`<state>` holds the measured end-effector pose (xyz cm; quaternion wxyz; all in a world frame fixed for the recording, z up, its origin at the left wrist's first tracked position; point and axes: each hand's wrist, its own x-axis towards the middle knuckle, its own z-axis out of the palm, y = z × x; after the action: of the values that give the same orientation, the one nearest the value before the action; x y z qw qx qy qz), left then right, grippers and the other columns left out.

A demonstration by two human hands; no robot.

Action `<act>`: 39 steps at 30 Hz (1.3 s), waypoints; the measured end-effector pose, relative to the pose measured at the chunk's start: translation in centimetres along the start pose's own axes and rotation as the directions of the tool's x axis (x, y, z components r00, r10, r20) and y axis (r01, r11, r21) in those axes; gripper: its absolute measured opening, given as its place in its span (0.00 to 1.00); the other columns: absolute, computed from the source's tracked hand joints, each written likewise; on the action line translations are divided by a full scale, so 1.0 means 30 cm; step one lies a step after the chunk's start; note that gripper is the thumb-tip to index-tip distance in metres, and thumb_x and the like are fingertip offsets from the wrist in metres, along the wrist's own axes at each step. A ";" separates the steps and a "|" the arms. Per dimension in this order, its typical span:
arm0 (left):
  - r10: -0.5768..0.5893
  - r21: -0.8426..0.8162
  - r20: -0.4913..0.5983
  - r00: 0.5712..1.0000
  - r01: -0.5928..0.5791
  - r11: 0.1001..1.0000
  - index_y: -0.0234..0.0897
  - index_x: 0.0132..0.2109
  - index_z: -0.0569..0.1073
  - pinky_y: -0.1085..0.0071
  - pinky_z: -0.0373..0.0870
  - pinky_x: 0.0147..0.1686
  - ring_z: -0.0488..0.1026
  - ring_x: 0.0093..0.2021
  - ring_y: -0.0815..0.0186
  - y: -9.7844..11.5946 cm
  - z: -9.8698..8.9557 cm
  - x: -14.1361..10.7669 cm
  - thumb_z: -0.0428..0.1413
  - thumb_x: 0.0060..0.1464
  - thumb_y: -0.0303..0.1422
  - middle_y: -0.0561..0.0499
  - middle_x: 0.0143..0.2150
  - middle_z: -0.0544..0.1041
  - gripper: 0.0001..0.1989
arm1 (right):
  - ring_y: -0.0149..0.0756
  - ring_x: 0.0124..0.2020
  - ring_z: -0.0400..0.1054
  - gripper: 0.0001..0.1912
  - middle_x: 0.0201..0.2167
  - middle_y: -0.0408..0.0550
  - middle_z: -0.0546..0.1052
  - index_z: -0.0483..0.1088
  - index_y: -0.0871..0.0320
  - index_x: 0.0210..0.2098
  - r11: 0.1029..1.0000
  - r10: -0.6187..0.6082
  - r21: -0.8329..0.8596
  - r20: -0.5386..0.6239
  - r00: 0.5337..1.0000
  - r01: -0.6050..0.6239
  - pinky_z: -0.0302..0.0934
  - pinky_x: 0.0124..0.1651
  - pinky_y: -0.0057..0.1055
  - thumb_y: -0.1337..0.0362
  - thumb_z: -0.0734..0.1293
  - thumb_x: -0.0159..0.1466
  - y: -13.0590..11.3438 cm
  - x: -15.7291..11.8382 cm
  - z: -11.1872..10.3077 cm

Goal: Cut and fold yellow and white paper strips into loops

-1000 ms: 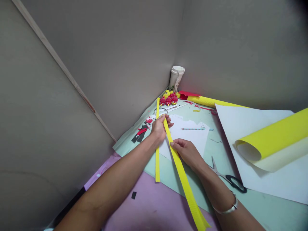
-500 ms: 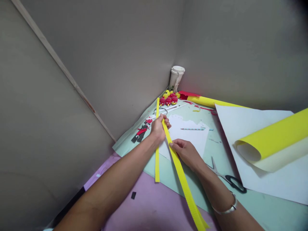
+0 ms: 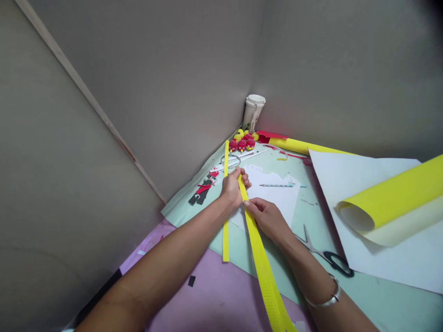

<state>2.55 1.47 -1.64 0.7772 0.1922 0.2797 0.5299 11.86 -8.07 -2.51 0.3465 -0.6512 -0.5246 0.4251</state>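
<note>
A long yellow corrugated paper strip (image 3: 259,258) runs from my left hand down toward the bottom edge, splitting into two layers there. My left hand (image 3: 235,188) is closed around its upper end. Lower down, my right hand (image 3: 265,213) pinches the strip between thumb and fingers. Another yellow strip (image 3: 226,240) lies flat on the table, passing beneath my left wrist. Under both hands is a white paper sheet (image 3: 277,177) with a patterned pencil (image 3: 277,186) on it. Open scissors (image 3: 323,253) rest beside my right forearm.
At the right, a yellow paper roll (image 3: 398,198) lies on a large white sheet (image 3: 346,175). Small red and yellow figures (image 3: 241,143) and a white lidded cup (image 3: 254,110) stand in the wall corner. Black and red scraps (image 3: 202,191) lie left, near a metal ring (image 3: 236,161).
My left hand has shifted slightly right and down along the strip, closer to my right hand. The strip's hanging part has swung a little left.
</note>
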 end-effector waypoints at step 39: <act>0.146 0.372 0.097 0.985 -0.171 0.912 0.34 0.33 0.77 0.73 0.63 0.31 0.65 0.29 0.69 0.010 -0.041 0.026 0.55 0.56 0.34 0.49 0.31 0.70 0.10 | 0.29 0.20 0.53 0.16 0.18 0.39 0.66 0.70 0.57 0.25 0.990 0.069 0.123 0.038 0.997 -0.073 0.46 0.24 0.28 0.50 0.65 0.58 -0.016 -0.011 -0.024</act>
<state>1.76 2.30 -2.57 0.6887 0.3785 0.3340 0.5204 12.28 -8.30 -1.73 0.3620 -0.6394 -0.4794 0.4799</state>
